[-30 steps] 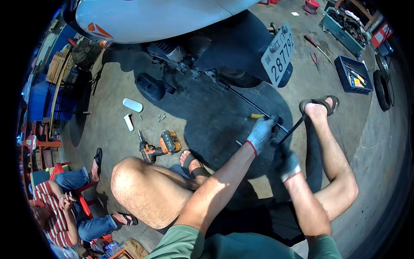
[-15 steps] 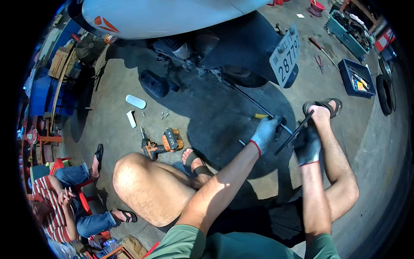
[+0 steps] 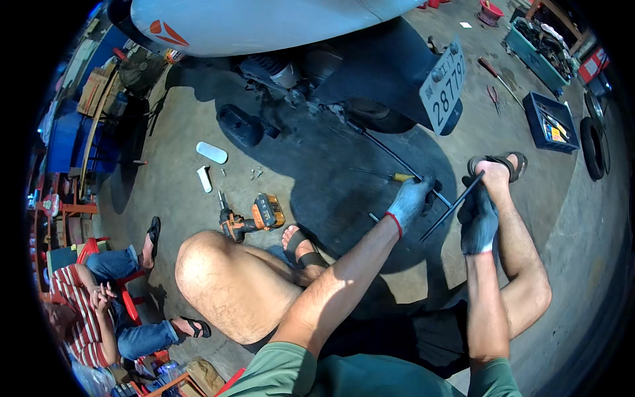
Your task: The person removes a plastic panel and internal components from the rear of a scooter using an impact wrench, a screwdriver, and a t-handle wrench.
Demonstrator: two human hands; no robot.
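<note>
My left hand (image 3: 413, 205), in a grey glove, grips the long shaft (image 3: 390, 151) of a metal T-bar wrench, which reaches to the scooter's dark underside near the rear wheel (image 3: 370, 114). My right hand (image 3: 479, 221), also gloved, is closed at the wrench's black crossbar (image 3: 436, 225), toward its upper right end. Beside my left hand lies a yellow-handled screwdriver (image 3: 400, 177), with a short metal piece (image 3: 374, 216) lower down. An orange-and-black drill (image 3: 235, 223) rests by my left foot, near a white oblong piece (image 3: 211, 153), a smaller white part (image 3: 204, 178) and several small fasteners (image 3: 256, 173).
The white scooter body (image 3: 264, 20) overhangs the top. A black cover (image 3: 239, 126) lies below it. A blue tool tray (image 3: 549, 122), pliers (image 3: 493, 99), a long screwdriver (image 3: 503, 79), a teal bin (image 3: 539, 56) and tyres (image 3: 590, 149) are at right. A seated person (image 3: 92, 311) is lower left.
My right hand has moved up and rightward onto the crossbar's upper part. My left hand stays on the shaft. The whole view has shifted slightly.
</note>
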